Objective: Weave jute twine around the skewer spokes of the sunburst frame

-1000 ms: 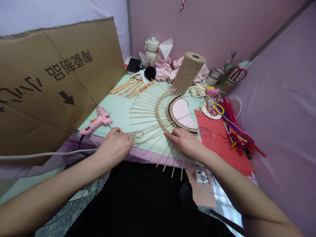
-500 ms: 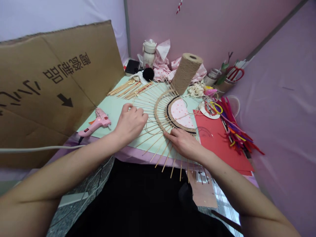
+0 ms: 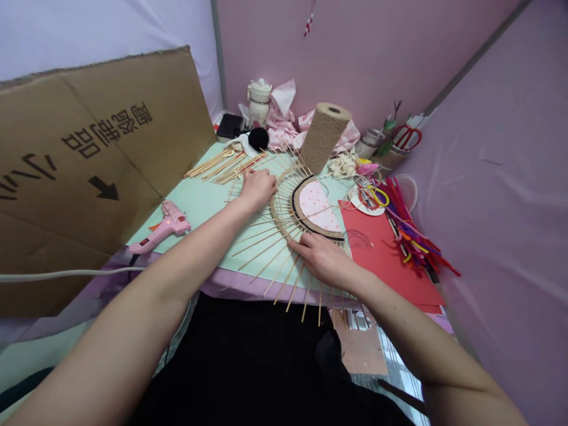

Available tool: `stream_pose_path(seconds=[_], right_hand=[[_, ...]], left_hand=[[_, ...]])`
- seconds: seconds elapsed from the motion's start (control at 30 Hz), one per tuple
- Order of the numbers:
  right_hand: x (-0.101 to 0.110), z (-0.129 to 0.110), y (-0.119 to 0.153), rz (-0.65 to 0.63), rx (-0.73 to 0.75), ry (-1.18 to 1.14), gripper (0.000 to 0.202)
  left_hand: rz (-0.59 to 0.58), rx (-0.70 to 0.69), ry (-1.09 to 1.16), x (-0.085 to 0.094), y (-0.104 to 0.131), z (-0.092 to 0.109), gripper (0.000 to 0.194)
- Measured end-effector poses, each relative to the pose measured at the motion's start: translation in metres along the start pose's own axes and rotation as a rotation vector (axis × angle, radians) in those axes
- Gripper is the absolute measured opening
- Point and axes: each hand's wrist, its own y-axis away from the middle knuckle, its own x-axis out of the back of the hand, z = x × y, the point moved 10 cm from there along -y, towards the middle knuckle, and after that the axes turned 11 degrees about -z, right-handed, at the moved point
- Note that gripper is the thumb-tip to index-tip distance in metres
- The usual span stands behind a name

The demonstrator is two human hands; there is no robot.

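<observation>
Beyond the stick weaving (image 3: 316, 205), a brown holder (image 3: 392, 160) contains red-handled scissors (image 3: 410, 142).

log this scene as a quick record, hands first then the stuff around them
left hand: over the far-left part of the fan; grip hidden
right hand: fingers at the near edge of the twine ring
fan: half-round dotted centre, sticks radiating, some past the table edge
left side: pink glue gun, upright cardboard
back: loose sticks, bottle, twine spool
right side: red paper, pipe cleaners
</observation>
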Motion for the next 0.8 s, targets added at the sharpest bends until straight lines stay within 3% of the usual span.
stream_pose_path(seconds=[0.1, 0.23, 0.3, 0.4, 0.53, 0.6, 0.7, 0.8], right_hand=[[0.001, 0.000, 0.000, -0.009, -0.013, -0.002, 0.041], [0.003, 0.000, 0.001, -0.018, -0.031, -0.031, 0.040], [0.003, -0.001, 0.001, -0.018, -0.027, -0.037, 0.040], [0.003, -0.001, 0.001, -0.001, -0.015, -0.037, 0.041], [0.005, -0.001, -0.001, 0.022, -0.004, -0.017, 0.040], [0.008, -0.003, -0.001, 0.033, 0.025, -0.009, 0.042], [0.020, -0.002, 0.003, 0.086, 0.059, -0.049, 0.044], [0.037, 0.014, 0.002, 0.171, -0.004, -0.106, 0.041]], left_hand=[[-0.098, 0.131, 0.208, -0.001, -0.005, -0.039, 0.014], [-0.165, 0.148, 0.305, 0.016, -0.007, -0.070, 0.021], [-0.144, 0.164, 0.310, 0.030, -0.002, -0.079, 0.030], [-0.002, 0.250, 0.183, 0.056, 0.017, -0.086, 0.044], [0.096, 0.288, 0.065, 0.068, 0.044, -0.066, 0.028], [-0.001, 0.245, 0.099, 0.054, 0.049, -0.045, 0.026], [-0.197, 0.185, 0.092, 0.024, 0.050, -0.012, 0.045], [-0.282, 0.218, 0.037, 0.003, 0.044, 0.005, 0.059]])
